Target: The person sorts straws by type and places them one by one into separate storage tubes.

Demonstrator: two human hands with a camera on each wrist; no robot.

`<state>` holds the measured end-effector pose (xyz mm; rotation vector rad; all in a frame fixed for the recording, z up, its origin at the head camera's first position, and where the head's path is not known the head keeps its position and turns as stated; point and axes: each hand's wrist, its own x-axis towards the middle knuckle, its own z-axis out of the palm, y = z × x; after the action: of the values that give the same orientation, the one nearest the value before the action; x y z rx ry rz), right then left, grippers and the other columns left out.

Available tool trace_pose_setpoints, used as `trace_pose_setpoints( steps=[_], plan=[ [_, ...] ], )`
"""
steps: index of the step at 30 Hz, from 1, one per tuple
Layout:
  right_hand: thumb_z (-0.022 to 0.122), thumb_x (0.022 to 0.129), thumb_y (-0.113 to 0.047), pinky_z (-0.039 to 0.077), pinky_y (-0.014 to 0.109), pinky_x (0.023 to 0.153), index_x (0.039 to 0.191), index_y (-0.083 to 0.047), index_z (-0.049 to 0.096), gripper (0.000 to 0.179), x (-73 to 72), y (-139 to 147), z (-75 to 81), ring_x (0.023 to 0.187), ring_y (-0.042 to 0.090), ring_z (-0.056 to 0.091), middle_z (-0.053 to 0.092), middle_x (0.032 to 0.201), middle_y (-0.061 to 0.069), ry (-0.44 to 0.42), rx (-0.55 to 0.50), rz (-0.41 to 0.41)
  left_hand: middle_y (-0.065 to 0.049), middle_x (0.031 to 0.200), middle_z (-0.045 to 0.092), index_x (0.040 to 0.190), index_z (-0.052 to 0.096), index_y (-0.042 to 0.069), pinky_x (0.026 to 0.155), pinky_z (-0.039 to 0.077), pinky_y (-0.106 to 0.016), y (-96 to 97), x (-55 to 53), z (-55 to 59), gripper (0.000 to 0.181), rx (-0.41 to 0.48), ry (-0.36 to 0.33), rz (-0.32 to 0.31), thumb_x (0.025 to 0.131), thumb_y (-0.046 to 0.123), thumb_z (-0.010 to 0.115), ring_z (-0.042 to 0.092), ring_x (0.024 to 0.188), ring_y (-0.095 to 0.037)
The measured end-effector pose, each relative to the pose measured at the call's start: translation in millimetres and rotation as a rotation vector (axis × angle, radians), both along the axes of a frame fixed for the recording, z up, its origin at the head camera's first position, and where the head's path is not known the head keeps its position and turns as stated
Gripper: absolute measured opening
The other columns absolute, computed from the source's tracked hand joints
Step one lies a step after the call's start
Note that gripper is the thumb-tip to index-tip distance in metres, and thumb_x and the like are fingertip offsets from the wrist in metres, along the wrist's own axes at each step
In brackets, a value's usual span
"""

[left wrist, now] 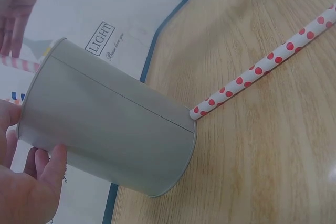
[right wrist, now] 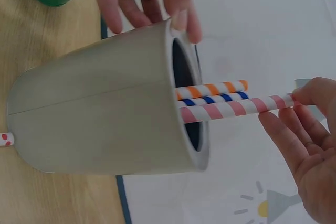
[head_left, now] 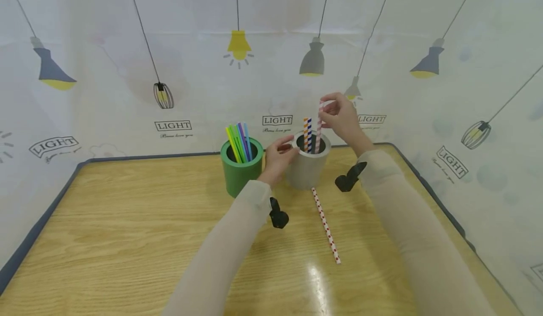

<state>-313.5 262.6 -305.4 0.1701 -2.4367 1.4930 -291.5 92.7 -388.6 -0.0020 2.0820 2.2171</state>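
My right hand (head_left: 341,115) pinches a pink-and-white striped paper straw (right wrist: 231,109) near its upper end. The straw's lower part is inside the grey cup (head_left: 307,170), beside an orange-striped straw (right wrist: 212,89) and a blue-striped straw (head_left: 309,134). My left hand (head_left: 279,158) is at the cup's left side, its relaxed fingers touching the rim and outer wall. On the table, a paper straw with red dots (head_left: 325,224) lies with one end close to the cup's base. The straws' lower ends are hidden in the cup.
A green cup (head_left: 242,177) holding several coloured plastic straws (head_left: 239,141) stands left of the grey cup. Both stand on the wooden table (head_left: 127,231), near its back edge. A wall covering printed with lamps (head_left: 203,85) rises behind and at the sides.
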Motion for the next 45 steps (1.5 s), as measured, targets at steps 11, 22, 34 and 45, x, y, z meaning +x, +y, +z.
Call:
trace_pose_setpoints(
  steps=[11,22,34,45],
  plan=[
    [0.059,0.087,-0.001,0.056,0.025,0.062,0.119,-0.001,0.049,0.033,-1.1,1,-21.2,0.081,0.021,0.057,0.054,0.095,0.015,-0.071,0.032,-0.007,-0.011,0.117,0.053,0.121,0.06,0.014,0.083,0.051,-0.028,1.9,0.0,-1.4,0.04,0.005,-0.007,-0.012,0.082,0.008,0.067,0.052,0.106,-0.022],
    [0.06,0.087,-0.004,0.056,0.03,0.071,0.12,-0.002,0.05,0.034,-7.4,3,-36.3,0.089,0.028,0.058,0.056,0.101,0.018,-0.11,0.076,-0.026,-0.01,0.116,0.053,0.12,0.061,0.015,0.083,0.051,-0.027,1.9,0.5,1.0,0.04,0.005,-0.008,-0.002,0.082,0.008,0.067,0.053,0.105,-0.021],
    [0.06,0.087,-0.001,0.055,0.025,0.069,0.12,0.0,0.052,0.034,-12.0,2,-41.2,0.086,0.029,0.059,0.058,0.097,0.021,-0.092,0.099,-0.002,-0.01,0.116,0.054,0.12,0.061,0.015,0.083,0.051,-0.027,0.3,0.1,1.8,0.039,-0.003,-0.004,0.001,0.082,0.009,0.067,0.053,0.105,-0.021],
    [0.057,0.089,-0.003,0.057,0.034,0.07,0.125,0.002,0.05,0.037,-4.8,11,-30.1,0.091,0.034,0.058,0.055,0.1,0.023,-0.136,0.084,0.061,-0.011,0.115,0.053,0.12,0.061,0.014,0.083,0.051,-0.027,-0.6,-1.4,0.3,0.039,-0.005,-0.005,0.0,0.082,0.008,0.067,0.053,0.105,-0.022]
  ],
)
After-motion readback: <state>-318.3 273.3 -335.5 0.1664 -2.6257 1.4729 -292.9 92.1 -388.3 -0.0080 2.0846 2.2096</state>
